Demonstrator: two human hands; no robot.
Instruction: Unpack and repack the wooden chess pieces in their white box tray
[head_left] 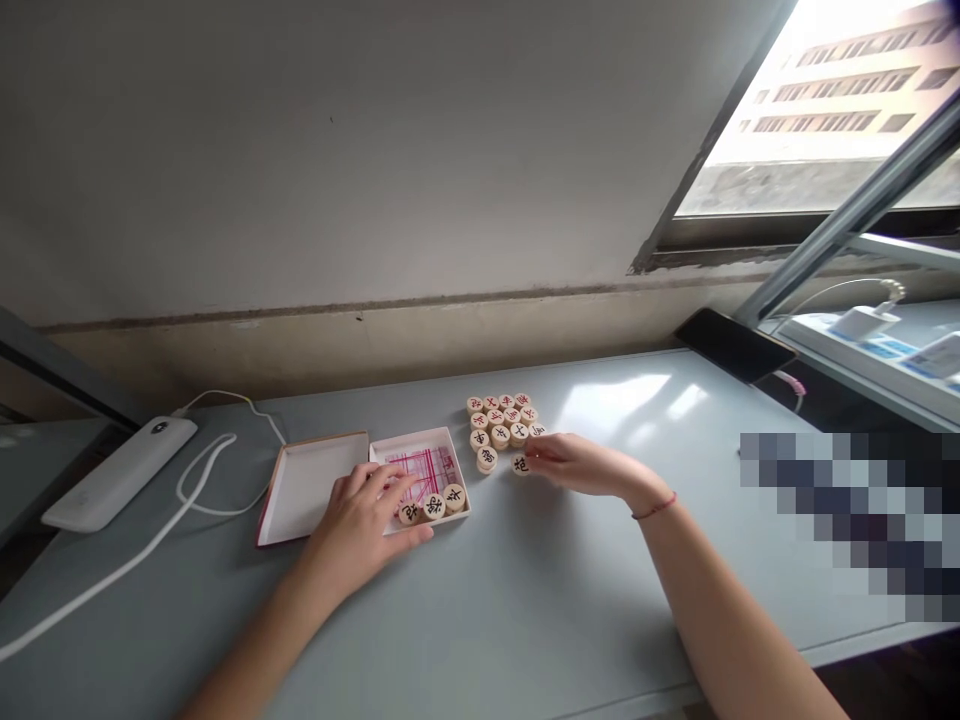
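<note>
Front disc (520,465): on the counter (570,580), toward the near edge from the block of discs (500,416), with a gap between it and the disc at the block's left front corner (487,457).
Right hand (574,463): the nearer of the two; fingertips drawn together at the front disc's right side, so the disc lies left of the palm. Contact shows, but whether it is gripped I cannot tell.
Disc shape: round, so no long axis to line up with; the block's rows run roughly along the counter's far edge, red marks at the back, black in front.
Left hand (364,515): fingers spread over the open box (459,462), thumb by the box's near edge — nothing seen in its grasp.
Boxed discs (433,507): three in view along the box's near side, just right of the left hand's fingers.
Lid (307,490): just left of the box, toward the counter's left edge.
Hidden: the box floor under the left hand, and parts of the front disc and the block's right side behind the right fingers.
Hard to read: the left front corner — perhaps two discs stacked; a pixelated patch covers the counter's right part.
</note>
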